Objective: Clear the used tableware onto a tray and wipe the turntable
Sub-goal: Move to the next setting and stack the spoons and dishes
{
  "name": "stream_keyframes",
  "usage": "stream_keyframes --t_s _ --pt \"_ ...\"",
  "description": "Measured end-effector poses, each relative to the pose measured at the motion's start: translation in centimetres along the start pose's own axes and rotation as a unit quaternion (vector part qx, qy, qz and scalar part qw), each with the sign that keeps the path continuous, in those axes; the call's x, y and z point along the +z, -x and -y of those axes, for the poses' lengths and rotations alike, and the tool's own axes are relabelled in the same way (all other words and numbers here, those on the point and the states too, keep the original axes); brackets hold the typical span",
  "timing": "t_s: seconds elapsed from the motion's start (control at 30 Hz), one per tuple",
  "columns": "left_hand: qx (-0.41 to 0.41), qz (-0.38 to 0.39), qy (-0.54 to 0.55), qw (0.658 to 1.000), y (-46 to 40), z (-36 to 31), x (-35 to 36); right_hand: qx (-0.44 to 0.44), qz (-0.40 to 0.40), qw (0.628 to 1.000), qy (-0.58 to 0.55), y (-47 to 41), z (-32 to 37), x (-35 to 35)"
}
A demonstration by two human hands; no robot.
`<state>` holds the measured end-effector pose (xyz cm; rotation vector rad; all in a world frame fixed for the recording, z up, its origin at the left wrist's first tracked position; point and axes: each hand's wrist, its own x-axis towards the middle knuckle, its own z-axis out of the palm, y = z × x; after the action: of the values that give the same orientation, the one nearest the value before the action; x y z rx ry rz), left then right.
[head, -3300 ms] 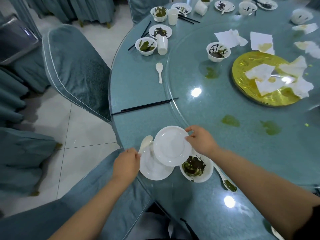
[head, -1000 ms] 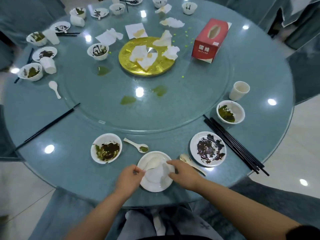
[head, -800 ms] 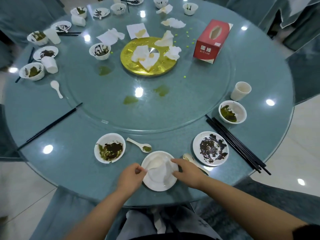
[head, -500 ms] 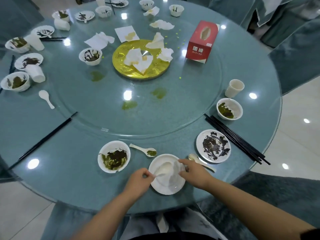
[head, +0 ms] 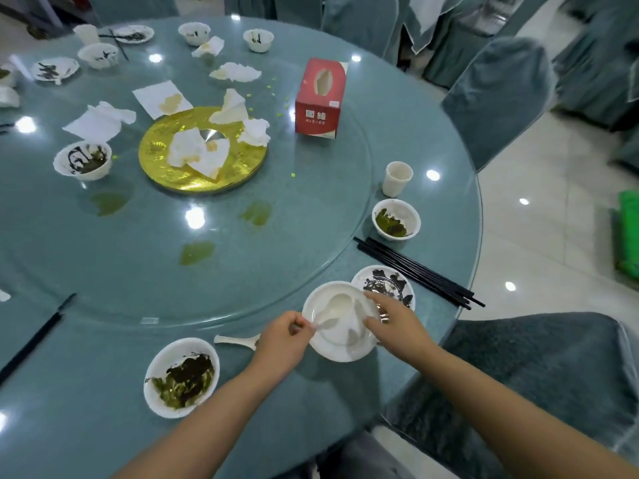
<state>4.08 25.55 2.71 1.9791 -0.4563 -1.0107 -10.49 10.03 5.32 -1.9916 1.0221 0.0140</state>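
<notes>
Pinched by the left hand (head: 281, 342): handle of a white spoon (head: 333, 307), its bowl lying inside the white plate (head: 340, 344). Plate is gripped at its right rim by the right hand (head: 394, 326), thumb on top; it overlaps the near-left edge of a smeared plate (head: 387, 285) at the table's near edge. Whether the white plate is resting or lifted cannot be told.

Containers near the hands:
- bowl (head: 181, 376), left of the left hand: dark and green residue inside.
- bowl (head: 396, 223), right side: green residue.
- cup (head: 397, 178), just beyond that bowl: contents not visible.
- smeared plate: dark sauce streaks.

On the glass turntable (head: 311, 216): one residue-streaked bowl (head: 83, 160), one gold platter (head: 202, 150) with crumpled tissues on it, one red tissue box (head: 321, 98), three green smears.

A second spoon (head: 237, 340) is partly hidden behind the left hand. Black chopsticks (head: 418, 273) are bundled to the right of the smeared plate; exact count cannot be told. More used bowls and plates are seen at the far left rim, blurred.
</notes>
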Motion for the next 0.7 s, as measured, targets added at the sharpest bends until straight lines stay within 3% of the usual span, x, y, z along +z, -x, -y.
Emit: stream_keyframes --t_s 0.27,0.7 --pt "0.001 0.043 -0.061 0.997 -5.3 -4.1 5.7 0.061 -0.009 0.998 0.016 -3.9 -4.0 -4.4" --pt "-0.035 0.017 -0.17 0.985 -8.3 -4.2 10.8 0.063 0.05 0.997 0.005 -7.5 -9.1 -5.7"
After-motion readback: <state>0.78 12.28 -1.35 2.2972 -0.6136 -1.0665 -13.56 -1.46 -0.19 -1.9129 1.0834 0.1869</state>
